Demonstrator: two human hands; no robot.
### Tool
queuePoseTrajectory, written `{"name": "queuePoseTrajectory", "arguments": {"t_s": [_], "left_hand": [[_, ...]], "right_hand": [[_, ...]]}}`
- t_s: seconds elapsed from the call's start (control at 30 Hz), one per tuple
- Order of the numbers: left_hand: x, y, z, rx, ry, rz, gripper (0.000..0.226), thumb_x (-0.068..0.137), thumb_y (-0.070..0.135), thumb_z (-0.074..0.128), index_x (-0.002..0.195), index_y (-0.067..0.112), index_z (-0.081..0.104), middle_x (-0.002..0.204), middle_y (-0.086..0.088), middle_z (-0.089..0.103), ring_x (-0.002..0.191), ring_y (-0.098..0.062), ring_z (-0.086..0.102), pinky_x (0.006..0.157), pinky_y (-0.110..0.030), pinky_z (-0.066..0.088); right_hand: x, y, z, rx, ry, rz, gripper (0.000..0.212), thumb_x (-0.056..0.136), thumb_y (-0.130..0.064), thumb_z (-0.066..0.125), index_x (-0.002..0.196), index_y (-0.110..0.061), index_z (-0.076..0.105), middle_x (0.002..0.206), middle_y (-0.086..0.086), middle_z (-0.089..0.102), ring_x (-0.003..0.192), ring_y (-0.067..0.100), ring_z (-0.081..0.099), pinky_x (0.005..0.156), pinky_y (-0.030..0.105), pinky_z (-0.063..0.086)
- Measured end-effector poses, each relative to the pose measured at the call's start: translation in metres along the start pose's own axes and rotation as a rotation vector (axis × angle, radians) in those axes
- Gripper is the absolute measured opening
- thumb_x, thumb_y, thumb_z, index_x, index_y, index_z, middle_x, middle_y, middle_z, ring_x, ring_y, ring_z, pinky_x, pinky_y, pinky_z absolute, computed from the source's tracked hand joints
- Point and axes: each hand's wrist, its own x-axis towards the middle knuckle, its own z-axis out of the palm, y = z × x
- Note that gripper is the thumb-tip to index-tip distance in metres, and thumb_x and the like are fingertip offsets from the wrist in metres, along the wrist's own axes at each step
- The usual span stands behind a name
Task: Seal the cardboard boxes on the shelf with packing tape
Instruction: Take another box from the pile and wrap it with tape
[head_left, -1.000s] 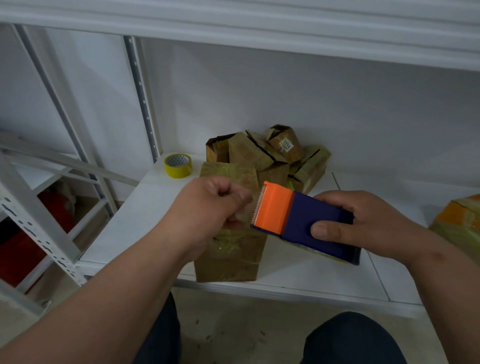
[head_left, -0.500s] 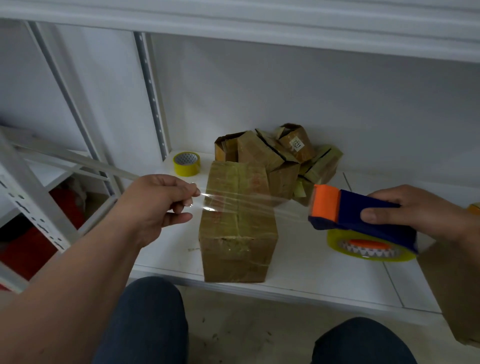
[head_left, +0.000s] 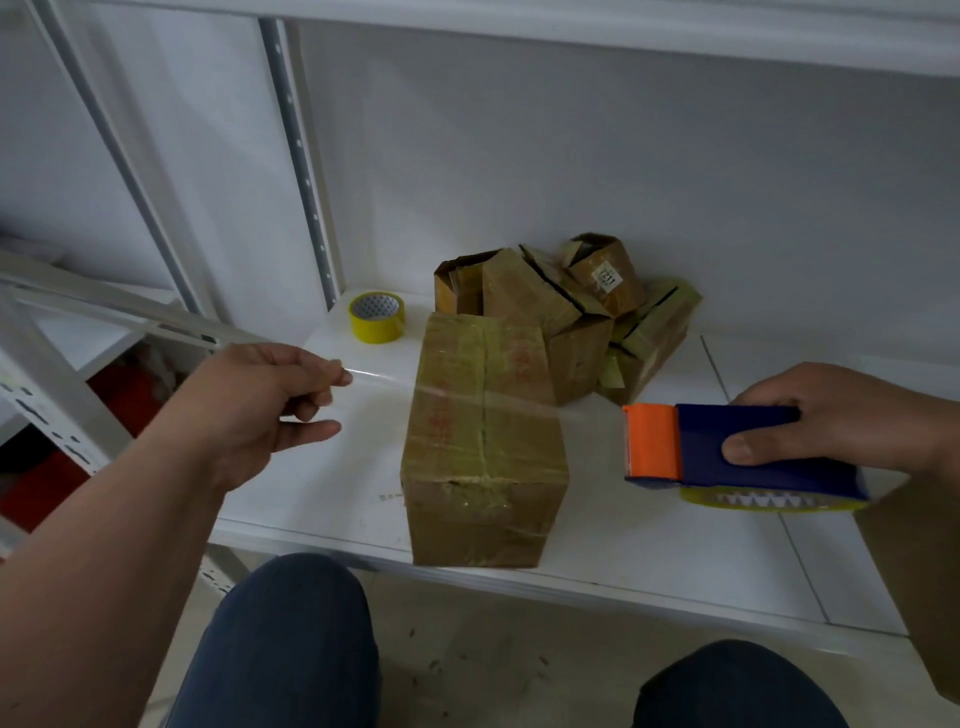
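Cardboard box (head_left: 483, 447) stands upright near the front edge of the white shelf (head_left: 649, 551), brown and scuffed, its top seam and edges already layered with yellowish tape. Across its top I stretch a clear strip of tape (head_left: 395, 382): my left hand (head_left: 270, 405) pinches the free end between thumb and forefinger, while my right hand (head_left: 841, 415) grips the blue and orange tape dispenser (head_left: 727, 452), the two hands well apart on either side of the box. Behind it sits a heap of smaller boxes (head_left: 571, 317), and a yellow tape roll (head_left: 376, 317) lies near the upright. My knees show below the shelf.
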Motion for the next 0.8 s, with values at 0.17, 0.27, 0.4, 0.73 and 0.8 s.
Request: {"name": "queuePoseTrajectory", "arguments": {"t_s": [0.17, 0.27, 0.4, 0.73, 0.8], "left_hand": [[0.003, -0.024, 0.006, 0.005, 0.008, -0.08, 0.011, 0.088, 0.009, 0.066, 0.088, 0.001, 0.072, 0.063, -0.006, 0.054, 0.054, -0.013, 0.048, 0.056, -0.028, 0.058], [0.003, -0.034, 0.005, -0.003, 0.012, -0.11, 0.01, 0.087, 0.01, 0.068, 0.088, 0.001, 0.073, 0.063, -0.006, 0.055, 0.054, -0.013, 0.049, 0.058, -0.03, 0.058], [0.001, -0.046, 0.01, -0.008, 0.019, -0.156, 0.01, 0.087, 0.007, 0.067, 0.09, 0.0, 0.073, 0.059, -0.005, 0.055, 0.051, -0.013, 0.048, 0.054, -0.028, 0.057], [-0.01, -0.087, 0.053, 0.13, -0.036, -0.273, 0.023, 0.095, 0.018, 0.057, 0.097, 0.0, 0.07, 0.091, -0.013, 0.062, 0.071, -0.02, 0.049, 0.06, -0.033, 0.057], [-0.007, -0.086, 0.053, 0.236, -0.081, -0.296, 0.038, 0.095, 0.029, 0.056, 0.13, 0.016, 0.059, 0.108, -0.005, 0.061, 0.085, -0.019, 0.054, 0.058, -0.031, 0.057]], "right_hand": [[0.017, 0.005, 0.001, -0.052, 0.014, 0.058, 0.089, 0.022, -0.089, 0.066, 0.076, -0.018, 0.076, 0.072, 0.003, 0.074, 0.064, 0.017, 0.07, 0.059, 0.027, 0.046], [0.026, 0.003, 0.0, -0.09, 0.012, 0.092, 0.07, 0.041, -0.076, 0.076, 0.078, -0.016, 0.076, 0.073, 0.002, 0.074, 0.065, 0.017, 0.071, 0.061, 0.028, 0.049], [0.04, 0.004, -0.001, -0.154, -0.007, 0.165, 0.041, 0.062, -0.052, 0.074, 0.08, -0.015, 0.076, 0.074, 0.002, 0.075, 0.069, 0.02, 0.071, 0.065, 0.03, 0.051], [0.071, 0.019, 0.053, -0.067, -0.112, 0.191, 0.055, 0.056, -0.062, 0.065, 0.086, -0.017, 0.074, 0.086, 0.002, 0.074, 0.078, 0.017, 0.069, 0.07, 0.026, 0.051], [0.071, 0.026, 0.059, -0.009, -0.105, 0.193, 0.054, 0.055, -0.06, 0.067, 0.086, -0.016, 0.074, 0.084, 0.002, 0.073, 0.075, 0.016, 0.069, 0.066, 0.024, 0.05]]}}
